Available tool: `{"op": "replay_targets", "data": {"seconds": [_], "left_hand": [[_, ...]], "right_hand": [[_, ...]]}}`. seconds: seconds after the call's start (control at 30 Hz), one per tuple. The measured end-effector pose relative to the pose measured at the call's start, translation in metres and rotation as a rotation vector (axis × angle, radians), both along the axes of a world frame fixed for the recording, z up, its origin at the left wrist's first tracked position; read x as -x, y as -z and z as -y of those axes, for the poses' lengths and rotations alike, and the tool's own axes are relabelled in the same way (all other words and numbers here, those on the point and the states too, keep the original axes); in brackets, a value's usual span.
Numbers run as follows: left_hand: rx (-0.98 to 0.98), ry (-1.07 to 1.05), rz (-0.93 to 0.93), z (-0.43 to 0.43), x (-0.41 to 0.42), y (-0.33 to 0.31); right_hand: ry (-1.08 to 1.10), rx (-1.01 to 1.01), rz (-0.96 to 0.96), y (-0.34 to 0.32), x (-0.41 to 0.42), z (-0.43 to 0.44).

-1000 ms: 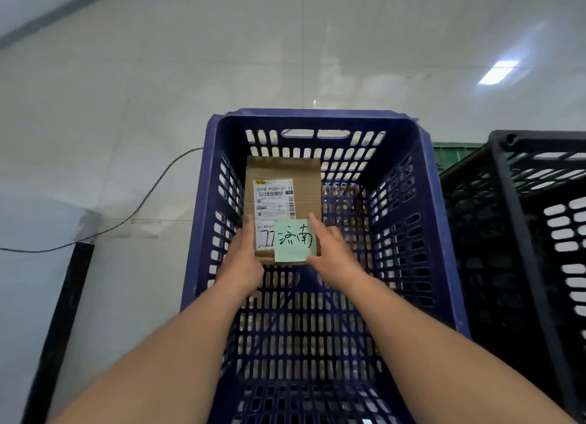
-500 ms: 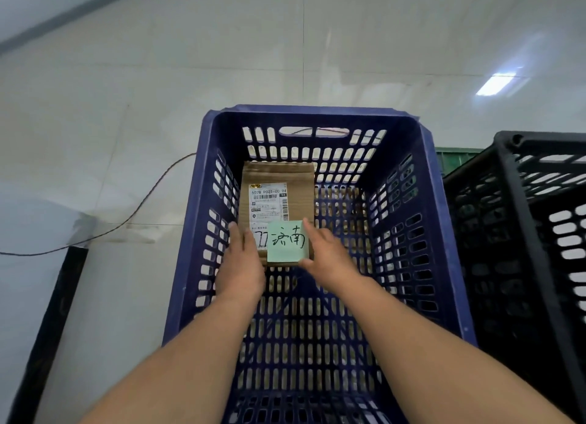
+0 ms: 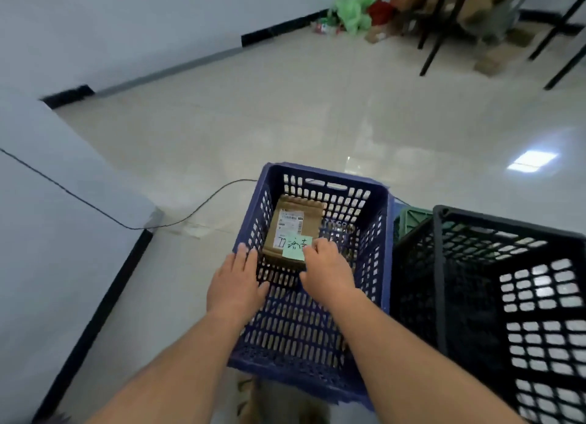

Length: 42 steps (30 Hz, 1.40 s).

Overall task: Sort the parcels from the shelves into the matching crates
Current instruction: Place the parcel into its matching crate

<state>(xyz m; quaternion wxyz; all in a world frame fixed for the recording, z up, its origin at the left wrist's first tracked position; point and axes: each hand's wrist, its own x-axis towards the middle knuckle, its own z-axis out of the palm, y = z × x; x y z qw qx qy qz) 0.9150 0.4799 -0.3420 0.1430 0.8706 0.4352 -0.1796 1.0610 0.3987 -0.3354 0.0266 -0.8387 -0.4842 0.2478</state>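
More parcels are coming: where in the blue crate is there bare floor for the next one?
Bare floor lies right of the parcel, up to the right wall of the blue crate, and between the parcel and the near wall. The far left corner is taken.

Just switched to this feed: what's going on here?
A person is placing a brown cardboard parcel with a green sticky note inside the blue slotted plastic crate. The right hand grips its near corner; the left hand is open, off the parcel, by the crate's left wall. A black plastic crate stands alongside.
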Motion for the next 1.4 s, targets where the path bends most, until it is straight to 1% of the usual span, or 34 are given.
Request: {"op": "replay_targets", "data": {"seconds": [0.1, 0.3, 0.5, 0.67, 0.83, 0.97, 1.1, 1.2, 1.27, 1.4], "left_hand": [[-0.044, -0.073, 0.010, 0.026, 0.020, -0.035], [-0.188, -0.214, -0.026, 0.059, 0.070, -0.093], [-0.253, -0.434, -0.037, 0.082, 0.139, -0.135], [-0.270, -0.595, -0.028, 0.109, 0.203, -0.154], [-0.307, -0.766, -0.014, 0.154, 0.272, -0.169], [-0.384, -0.896, -0.006, 0.210, 0.331, -0.181], [-0.429, -1.001, -0.035, 0.279, 0.383, -0.193], [-0.461, -1.060, -0.071, 0.336, 0.421, -0.206], [-0.489, -1.104, -0.104, 0.375, 0.448, -0.214], [-0.547, -1.187, -0.133, 0.444, 0.496, -0.227]], "right_hand": [[-0.172, -0.060, 0.085, -0.041, 0.021, 0.008], [-0.503, -0.181, 0.177, -0.108, 0.071, 0.015], [-0.684, -0.273, 0.200, -0.150, 0.124, 0.011], [-0.828, -0.321, 0.215, -0.166, 0.178, 0.012], [-0.980, -0.378, 0.212, -0.183, 0.245, 0.029], [-1.086, -0.421, 0.227, -0.197, 0.309, 0.063], [-1.210, -0.419, 0.251, -0.211, 0.369, 0.114], [-1.296, -0.410, 0.217, -0.227, 0.413, 0.157], [-1.336, -0.447, 0.192, -0.240, 0.442, 0.188], [-1.422, -0.496, 0.204, -0.257, 0.494, 0.243]]}}
